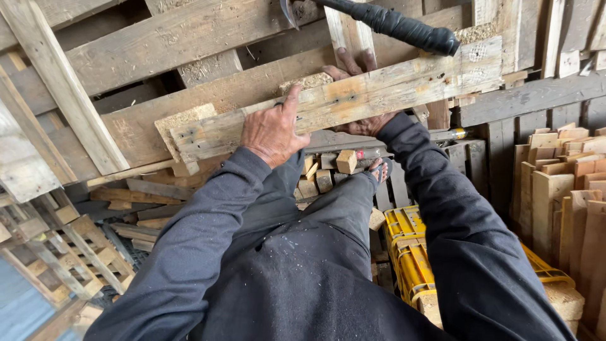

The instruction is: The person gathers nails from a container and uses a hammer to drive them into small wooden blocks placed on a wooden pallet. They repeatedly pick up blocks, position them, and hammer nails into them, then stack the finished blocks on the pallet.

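Two hands are working on one long wooden board (341, 101), and both of them are yours. Your left hand (273, 131) is lying on top of the board near its left end. Its fingers are curling over the front edge and its thumb is pointing up, so it is grasping the board. Your right hand (360, 95) is reaching round from behind the board near its middle. Its fingertips are poking up over the top edge, and its palm is peeking out under the bottom edge, so it is gripping the board too.

The board is lying slanted, with its right end higher than its left end. It is sitting across a big wooden pallet (189, 69) in front of you. Nail holes are showing at its left end.

A tool with a black handle (404, 25) is resting just above the right part of the board. Your hands are not touching it.

Your foot in a sandal (377, 169) is showing below the board, near some small wood blocks (328, 170). A yellow crate (410, 252) is sitting beside your right leg. Many cut boards (562, 189) are standing to your right.
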